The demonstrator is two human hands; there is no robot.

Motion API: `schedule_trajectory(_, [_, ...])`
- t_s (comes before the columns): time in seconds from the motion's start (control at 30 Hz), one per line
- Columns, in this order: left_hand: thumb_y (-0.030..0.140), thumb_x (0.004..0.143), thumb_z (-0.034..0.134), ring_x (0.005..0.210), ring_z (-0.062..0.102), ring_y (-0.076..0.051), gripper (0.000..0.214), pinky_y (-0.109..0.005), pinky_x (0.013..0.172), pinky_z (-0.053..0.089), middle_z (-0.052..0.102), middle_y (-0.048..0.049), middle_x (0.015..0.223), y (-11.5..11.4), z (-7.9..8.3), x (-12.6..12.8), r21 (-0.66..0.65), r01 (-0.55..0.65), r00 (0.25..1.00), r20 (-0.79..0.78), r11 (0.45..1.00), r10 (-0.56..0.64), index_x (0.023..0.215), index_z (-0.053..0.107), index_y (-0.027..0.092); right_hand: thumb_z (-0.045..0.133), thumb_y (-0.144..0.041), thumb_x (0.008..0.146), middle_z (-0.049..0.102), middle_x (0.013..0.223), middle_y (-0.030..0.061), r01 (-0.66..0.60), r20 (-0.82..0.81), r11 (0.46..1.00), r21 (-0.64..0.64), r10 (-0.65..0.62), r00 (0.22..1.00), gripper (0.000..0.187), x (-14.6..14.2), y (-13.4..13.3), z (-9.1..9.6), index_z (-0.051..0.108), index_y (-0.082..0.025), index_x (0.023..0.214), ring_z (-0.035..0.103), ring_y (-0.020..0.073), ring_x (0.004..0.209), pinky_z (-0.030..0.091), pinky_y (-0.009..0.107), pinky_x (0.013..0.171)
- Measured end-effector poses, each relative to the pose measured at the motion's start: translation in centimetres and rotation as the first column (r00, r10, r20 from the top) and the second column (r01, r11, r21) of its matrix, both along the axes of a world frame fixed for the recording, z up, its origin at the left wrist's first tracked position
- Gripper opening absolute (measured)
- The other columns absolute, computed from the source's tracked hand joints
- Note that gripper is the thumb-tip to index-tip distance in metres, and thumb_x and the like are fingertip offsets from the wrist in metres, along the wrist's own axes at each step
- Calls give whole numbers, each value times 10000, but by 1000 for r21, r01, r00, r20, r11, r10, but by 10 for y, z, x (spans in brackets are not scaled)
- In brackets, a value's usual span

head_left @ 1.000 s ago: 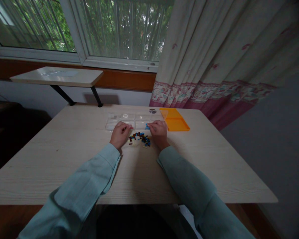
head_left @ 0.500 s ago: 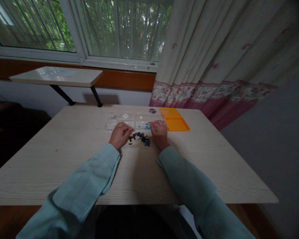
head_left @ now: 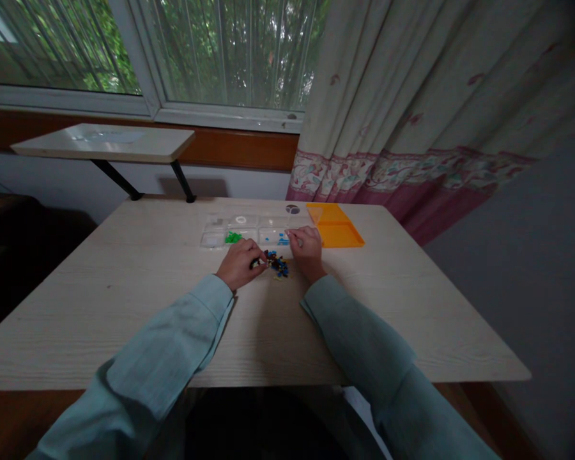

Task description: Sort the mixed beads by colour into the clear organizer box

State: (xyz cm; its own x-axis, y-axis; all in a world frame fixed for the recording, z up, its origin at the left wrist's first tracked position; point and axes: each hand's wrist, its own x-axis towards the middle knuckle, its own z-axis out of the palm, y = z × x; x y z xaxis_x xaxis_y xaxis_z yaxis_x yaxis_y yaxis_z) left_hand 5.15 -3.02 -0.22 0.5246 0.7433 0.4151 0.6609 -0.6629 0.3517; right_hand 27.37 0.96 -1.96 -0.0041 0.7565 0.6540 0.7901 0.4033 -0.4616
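My left hand (head_left: 242, 263) is at the left side of a pile of small coloured building bricks (head_left: 278, 264), mostly blue, dark brown and yellow. Its thumb and fingertips come together among the bricks; what lies between them is too small to name. My right hand (head_left: 306, 250) hovers at the near edge of a clear compartment tray (head_left: 267, 231), fingers pinched over a compartment with a few blue bricks (head_left: 282, 239). Anything in that pinch is hidden. Green bricks (head_left: 233, 237) lie in a front compartment to the left, just beyond my left hand.
An orange open case (head_left: 340, 234) lies right of the tray. Behind the tray is a dark round spot (head_left: 292, 209) on the wooden table (head_left: 138, 294). A small raised shelf (head_left: 119, 145) stands at the back left, below the window. A curtain (head_left: 364, 172) hangs behind the table.
My left hand has moved from the tray's front edge right and toward me, onto the pile. This uncovers the green bricks. My right hand stays over the blue bricks. The view has tilted slightly.
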Motion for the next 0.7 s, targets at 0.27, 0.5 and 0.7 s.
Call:
schedule_trajectory(0.27, [337,846,612,938,505,-228,142,-387,832,387,578,-64,951,-2,0,2,27,-49,997,-50,998,50,890,686,224,507,-344,923,659,816,56,-9,10,1000,24,9,1000,273,0,0,1,743,-208,926,527,197,833,375,340,823])
schedule_trajectory(0.5, [302,862,592,928,501,-229,122,-386,817,391,581,-71,950,-3,0,5,30,-55,996,-73,998,57,884,670,211,509,-343,924,665,826,55,-20,4,999,35,20,1000,266,0,1,-1,740,-210,917,534,200,846,374,346,829])
schedule_trajectory(0.7, [276,863,586,899,507,-225,104,-381,812,398,583,-72,920,-3,-2,7,29,-52,996,-71,998,54,866,651,196,517,-335,919,661,812,53,-10,8,999,35,10,1000,259,0,0,0,744,-209,920,529,200,832,374,343,814])
